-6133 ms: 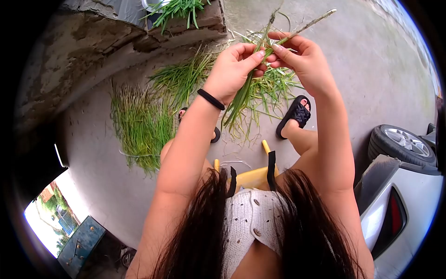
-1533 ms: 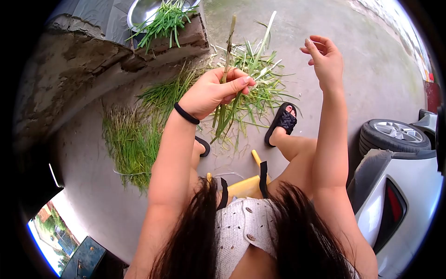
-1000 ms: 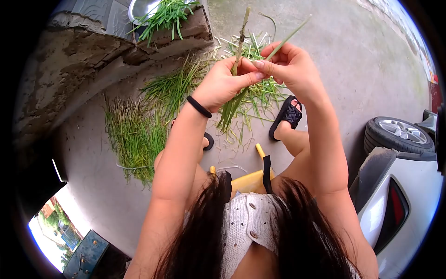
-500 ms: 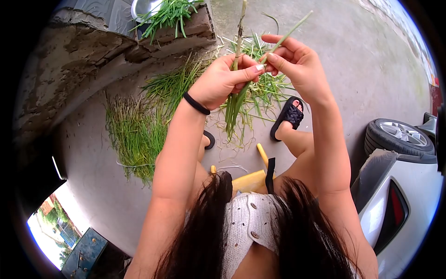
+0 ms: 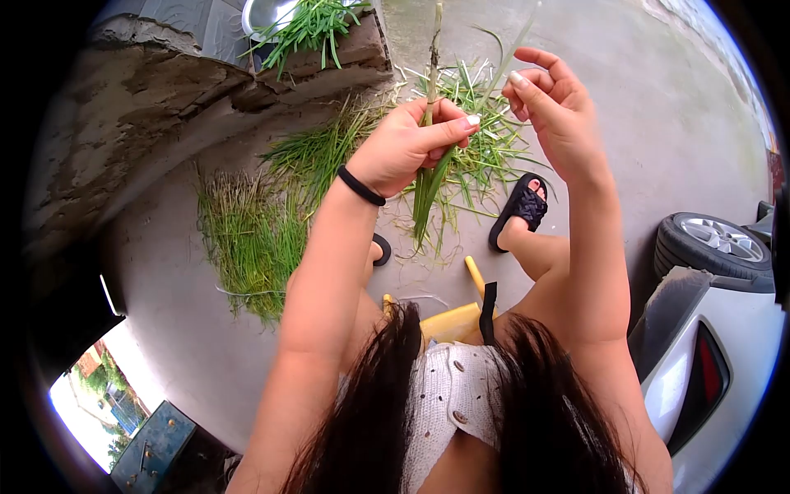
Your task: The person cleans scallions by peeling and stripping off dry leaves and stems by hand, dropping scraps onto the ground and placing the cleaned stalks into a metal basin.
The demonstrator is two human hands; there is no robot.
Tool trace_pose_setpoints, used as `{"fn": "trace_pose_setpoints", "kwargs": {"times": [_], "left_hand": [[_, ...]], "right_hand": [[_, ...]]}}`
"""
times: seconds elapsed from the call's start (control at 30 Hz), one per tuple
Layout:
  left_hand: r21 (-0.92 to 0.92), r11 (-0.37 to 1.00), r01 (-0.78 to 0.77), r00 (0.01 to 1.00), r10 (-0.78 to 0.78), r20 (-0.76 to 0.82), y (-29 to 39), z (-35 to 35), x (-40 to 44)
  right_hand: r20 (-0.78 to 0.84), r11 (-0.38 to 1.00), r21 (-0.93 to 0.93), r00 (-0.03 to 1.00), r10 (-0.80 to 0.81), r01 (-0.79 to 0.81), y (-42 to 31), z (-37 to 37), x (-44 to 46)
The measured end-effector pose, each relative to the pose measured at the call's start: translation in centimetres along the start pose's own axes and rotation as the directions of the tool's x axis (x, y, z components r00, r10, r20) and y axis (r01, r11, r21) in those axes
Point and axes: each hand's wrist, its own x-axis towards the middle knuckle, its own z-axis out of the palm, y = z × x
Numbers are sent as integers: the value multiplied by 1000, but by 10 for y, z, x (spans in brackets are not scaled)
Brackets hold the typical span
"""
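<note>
My left hand (image 5: 415, 142), with a black band at the wrist, is closed round a few green stalks (image 5: 428, 198). A brownish stem sticks up above its fingers and the green leaves hang below. To the right, my right hand (image 5: 550, 105) is raised with thumb and fingertips close together; whether a thin strand lies between them is too blurred to tell. A pale green stalk slants up between the two hands. Loose trimmed greens (image 5: 494, 136) are scattered on the ground beneath, and a longer pile (image 5: 317, 156) lies to the left of them.
A tied bundle of greens (image 5: 251, 239) lies on the ground at the left. On the ledge (image 5: 354, 53), a metal bowl (image 5: 265, 16) holds cut greens. A sandal (image 5: 523, 210), a yellow stool (image 5: 451, 321), a wheel (image 5: 714, 243) and a silver car (image 5: 683, 395) are nearer me or rightward.
My right hand has moved up and right, away from my left hand, which it was touching half a second ago. My left hand has kept its hold on the stalks.
</note>
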Motion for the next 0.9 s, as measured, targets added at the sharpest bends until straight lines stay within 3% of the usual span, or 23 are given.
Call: {"fn": "trace_pose_setpoints", "kwargs": {"times": [0.1,0.2,0.3,0.4,0.5,0.57,0.6,0.67,0.77,0.9], "left_hand": [[64,998,-3,1000,4,-21,1,1,-1],[104,994,31,998,-24,-65,2,5,-1],[116,993,18,997,-10,-75,-1,3,0],[119,993,11,995,1,-99,0,4,0],[123,992,-2,993,16,-119,-1,4,2],[137,991,-6,991,23,-128,-1,5,3],[149,989,-4,991,24,-130,-2,7,4],[170,985,-2,990,25,-137,-3,10,6],[200,980,-2,988,33,-149,-2,11,6],[215,977,-5,990,35,-133,-3,11,7]], "right_hand": [[-135,932,342,987,-82,124,-5,-22,6],[-343,827,469,927,-153,310,-12,-62,12],[-670,844,309,730,-135,439,-14,-95,10],[-858,861,133,492,-148,491,-22,-104,4],[-818,905,41,534,-214,424,-26,-97,0],[-585,982,-29,794,-167,186,-21,-83,1],[-440,990,-133,893,-97,41,-19,-74,0],[-273,816,-565,961,-50,-119,-18,-46,-2],[-109,852,-498,986,126,-164,-17,-21,-5],[-84,860,-470,980,179,-197,-7,-4,-1]]}}
